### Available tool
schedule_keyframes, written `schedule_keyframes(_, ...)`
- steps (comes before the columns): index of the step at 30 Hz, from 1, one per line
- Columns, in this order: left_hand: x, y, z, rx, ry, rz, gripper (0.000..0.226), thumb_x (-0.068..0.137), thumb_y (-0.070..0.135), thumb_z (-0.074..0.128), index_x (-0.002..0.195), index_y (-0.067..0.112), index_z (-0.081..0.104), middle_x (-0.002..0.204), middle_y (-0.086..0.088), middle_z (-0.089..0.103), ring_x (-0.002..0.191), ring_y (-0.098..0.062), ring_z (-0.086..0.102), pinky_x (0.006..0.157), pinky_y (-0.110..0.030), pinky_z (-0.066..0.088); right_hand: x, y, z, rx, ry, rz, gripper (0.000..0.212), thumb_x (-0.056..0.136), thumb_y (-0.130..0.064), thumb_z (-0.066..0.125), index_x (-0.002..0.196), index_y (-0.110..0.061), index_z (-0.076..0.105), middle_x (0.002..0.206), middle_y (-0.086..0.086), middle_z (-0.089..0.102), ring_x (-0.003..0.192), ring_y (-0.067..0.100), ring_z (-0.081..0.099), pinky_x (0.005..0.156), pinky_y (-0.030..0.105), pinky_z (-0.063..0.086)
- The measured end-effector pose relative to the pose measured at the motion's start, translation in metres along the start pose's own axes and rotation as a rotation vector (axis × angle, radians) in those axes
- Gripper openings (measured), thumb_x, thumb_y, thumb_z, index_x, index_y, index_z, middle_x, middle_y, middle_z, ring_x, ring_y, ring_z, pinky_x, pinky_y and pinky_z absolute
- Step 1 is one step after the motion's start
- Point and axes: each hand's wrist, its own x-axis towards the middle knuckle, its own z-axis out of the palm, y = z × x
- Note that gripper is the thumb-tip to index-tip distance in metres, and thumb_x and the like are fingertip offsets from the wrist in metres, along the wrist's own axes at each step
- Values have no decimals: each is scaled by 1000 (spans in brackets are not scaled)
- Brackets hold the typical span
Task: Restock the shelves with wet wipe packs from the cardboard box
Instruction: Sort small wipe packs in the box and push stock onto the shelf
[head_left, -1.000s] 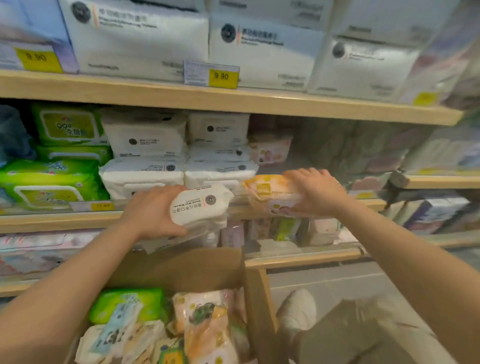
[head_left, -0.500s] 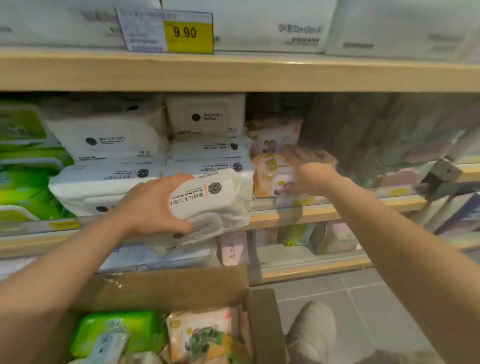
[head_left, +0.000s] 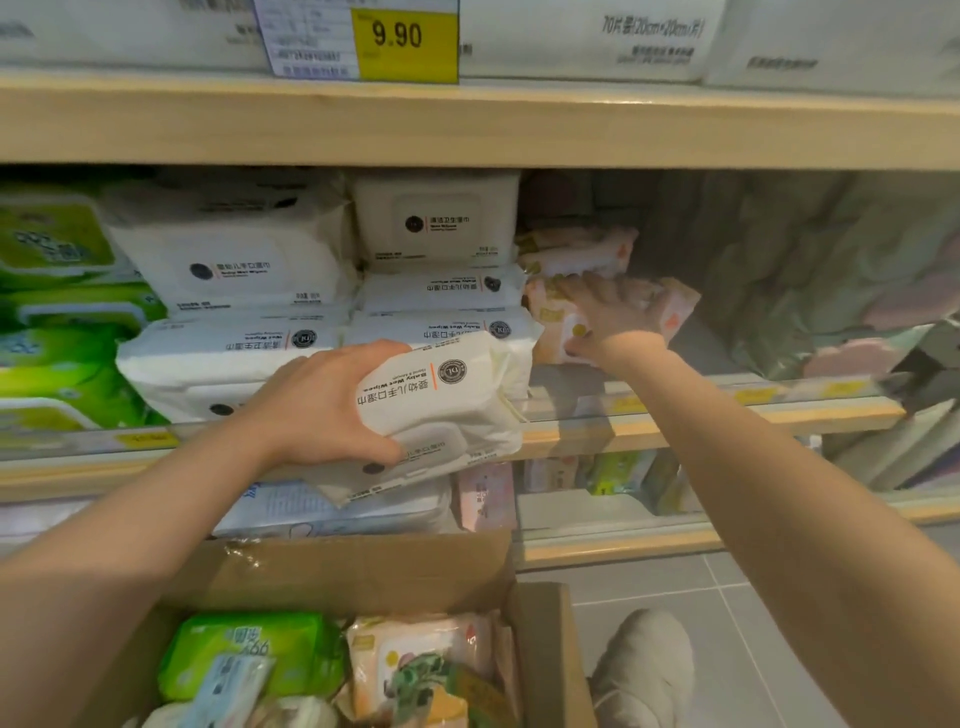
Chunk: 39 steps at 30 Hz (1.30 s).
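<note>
**Both hands full at the wipes shelf**

The left hand is gripping two white packs stacked together, fingers curled over the upper edge and the thumb clamping underneath against the lower pack's lid. The stack is hanging tilted in front of the shelf lip, with its far end beyond the fingertips just about touching the white stacks already lying on the shelf. Behind the knuckles, to the left, the green packs are sitting in their own pile.

Over on the other side, the right hand is reaching deep into the shelf, fingers spread wide across the top of a peach pack, the thumb tucking in at its near edge. That pack is resting on the shelf under the palm, and another peach pack is lying just past the fingertips, against the white stacks.

Below the left wrist, the box is standing open on the floor, and a green pack and a peach one are lying in it among others. Above both hands, a yellow price tag is reading 9.90 on the upper shelf edge. A pale shoe is showing beside the box, under the right forearm.
</note>
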Motion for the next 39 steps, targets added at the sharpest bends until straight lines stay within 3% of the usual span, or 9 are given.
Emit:
schedule_keyframes(9,0,0,3,-28,2,11,88,44,45,75,124,53,37,94,26,54,83,-3,54,63,-26,45,6,-8,-2,54,-35,-19,79,90,-46,53,148,-42,-2,160,-6,0,147,25,-4,111,66,-2)
schedule_keyframes(11,-1,1,4,-59,8,13,87,44,44,75,123,51,39,95,23,56,85,-5,55,67,-29,49,-15,-16,-16,295,-12,-26,66,90,-42,51,147,-32,19,143,3,36,133,20,30,110,54,19)
schedule_keyframes(13,-4,3,5,-87,2,7,85,45,45,75,123,49,41,97,21,57,87,-7,55,69,-30,49,-55,-27,-31,701,35,-82,39,87,-35,50,123,-19,51,104,5,52,92,16,46,83,34,42)
schedule_keyframes(16,-9,13,1,-82,-10,28,81,46,48,74,121,49,41,97,22,56,88,-8,55,70,-31,50,-123,-44,-43,930,10,-346,69,83,-23,65,142,-31,31,140,-16,33,127,1,33,96,9,29)
schedule_keyframes(20,-24,35,-7,-81,-35,68,81,46,47,76,120,51,42,96,23,57,88,-6,56,73,-32,52,-153,-62,-33,1121,-170,-331,126,61,-32,88,145,-47,-4,153,-14,21,139,6,26,110,26,31)
schedule_keyframes(23,-40,42,-12,-144,-53,73,78,46,48,77,117,53,45,97,24,60,88,-3,58,73,-34,54,-166,-62,-29,1392,-209,-190,137,59,-14,90,144,-47,-12,152,-5,30,129,12,44,91,18,49)
schedule_keyframes(29,-56,49,-20,-143,-88,89,73,41,55,75,108,57,46,99,23,62,91,-5,59,77,-36,54,-193,-75,-30,1350,-174,-199,79,53,-10,91,119,-26,51,115,-7,66,109,9,61,84,21,52)
schedule_keyframes(34,-67,48,-25,-137,88,72,90,44,69,74,126,50,42,125,21,52,116,-9,49,100,-41,42,-198,-74,-32,1411,-8,-122,83,51,-1,91,122,-16,49,114,-1,67,105,9,64,87,28,54)
schedule_keyframes(39,-74,31,-11,-600,340,-160,100,63,50,79,145,28,26,147,4,34,133,-15,34,108,-41,35,-189,-61,-45,1423,171,-35,81,50,-7,92,119,-19,50,110,-5,66,100,3,64,88,31,55)
